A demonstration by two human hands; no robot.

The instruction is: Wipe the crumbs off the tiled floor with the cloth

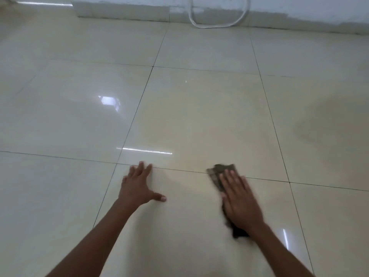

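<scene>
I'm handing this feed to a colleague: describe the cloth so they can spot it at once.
Start from the glossy cream tiled floor and drop to the near grout line that crosses in front of the person. The cloth lies across it, pressed flat under the right hand. It is the only dark, mottled thing there; the left hand rests on bare tile.

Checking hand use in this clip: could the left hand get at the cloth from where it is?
Probably yes. The left hand lies flat on the tiled floor, with only bare tile between it and the cloth. But the right hand presses flat on most of the cloth, so only its edges are free to take.
</scene>
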